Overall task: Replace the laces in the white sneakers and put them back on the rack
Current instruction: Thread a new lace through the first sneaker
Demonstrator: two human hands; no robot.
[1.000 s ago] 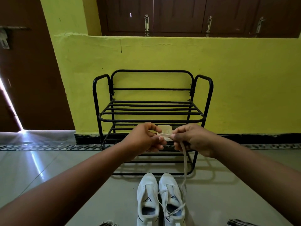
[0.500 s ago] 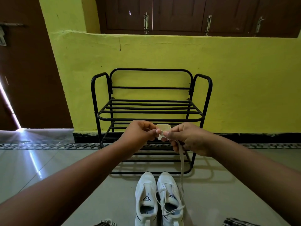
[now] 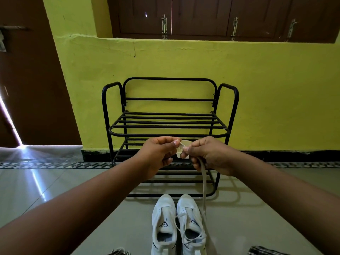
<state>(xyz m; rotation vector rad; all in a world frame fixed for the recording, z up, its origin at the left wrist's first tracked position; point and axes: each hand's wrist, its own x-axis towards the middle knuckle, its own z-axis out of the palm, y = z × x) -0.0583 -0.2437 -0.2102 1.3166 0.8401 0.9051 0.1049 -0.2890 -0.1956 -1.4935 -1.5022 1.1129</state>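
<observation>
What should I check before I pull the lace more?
1. Both hands on the lace: ok, left hand and right hand pinch its top end.
2. Lace reaches the right shoe: ok, it hangs down to it.
3. Left shoe has a lace: not ok, none visible.
4. Shoes side by side on the floor: ok.
5. Rack shelves free for the shoes: ok, top shelf bare.
6. Lace tip good: cannot tell, fingers hide it.
</observation>
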